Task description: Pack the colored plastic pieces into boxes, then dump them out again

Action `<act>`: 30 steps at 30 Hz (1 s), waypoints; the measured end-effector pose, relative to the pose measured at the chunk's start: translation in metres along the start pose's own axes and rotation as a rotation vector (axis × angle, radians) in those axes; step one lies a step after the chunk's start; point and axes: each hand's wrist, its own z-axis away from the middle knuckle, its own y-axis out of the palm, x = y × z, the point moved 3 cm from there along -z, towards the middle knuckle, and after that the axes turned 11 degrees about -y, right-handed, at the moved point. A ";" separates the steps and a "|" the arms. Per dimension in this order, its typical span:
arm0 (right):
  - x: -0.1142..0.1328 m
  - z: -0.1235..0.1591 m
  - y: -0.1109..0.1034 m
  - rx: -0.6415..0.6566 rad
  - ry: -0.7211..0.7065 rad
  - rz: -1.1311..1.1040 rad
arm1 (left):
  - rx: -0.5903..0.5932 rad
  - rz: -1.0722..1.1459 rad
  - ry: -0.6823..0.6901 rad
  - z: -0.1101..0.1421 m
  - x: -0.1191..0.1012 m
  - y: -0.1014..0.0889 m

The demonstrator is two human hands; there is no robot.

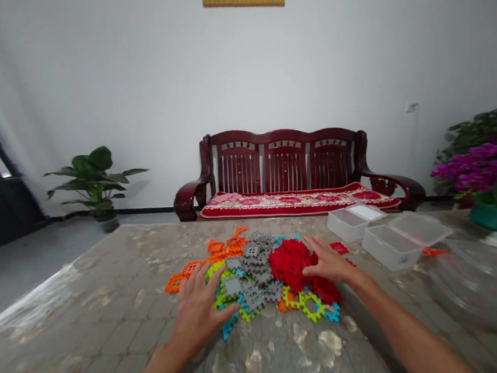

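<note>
A heap of interlocking plastic building pieces [257, 279] lies in the middle of the stone-patterned table [88, 307]. Red pieces [292, 264] bunch on its right, grey ones [255, 261] in the centre, and orange ones [222, 250] at the far left, with lime-green [310, 306] and blue [231, 324] ones along the near edge. My left hand [197, 308] rests on the near-left side of the heap, fingers spread over green and grey pieces. My right hand [328, 262] lies on the red pieces, fingers apart. Neither hand visibly holds a piece.
Two transparent plastic boxes [390, 246] with open lids stand on the table to the right, with a small orange piece [433, 252] beside them. A dark-red wooden bench [286, 168] stands behind the table. Potted plants [488, 169] flank the scene.
</note>
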 end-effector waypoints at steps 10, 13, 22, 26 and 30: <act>0.055 -0.016 0.014 0.265 -0.001 0.008 | 0.308 -0.066 -0.062 0.017 -0.018 0.016; 0.070 -0.011 0.016 0.152 -0.094 0.021 | 0.234 -0.041 0.008 0.018 -0.015 0.027; 0.096 -0.007 0.013 -0.127 -0.098 0.061 | -0.051 0.158 0.228 0.010 0.013 0.060; 0.097 -0.008 0.008 -0.141 -0.135 -0.032 | -0.049 0.162 0.223 0.007 0.017 0.062; 0.080 0.001 -0.003 -0.112 -0.182 -0.111 | -0.064 0.106 0.190 0.007 0.014 0.055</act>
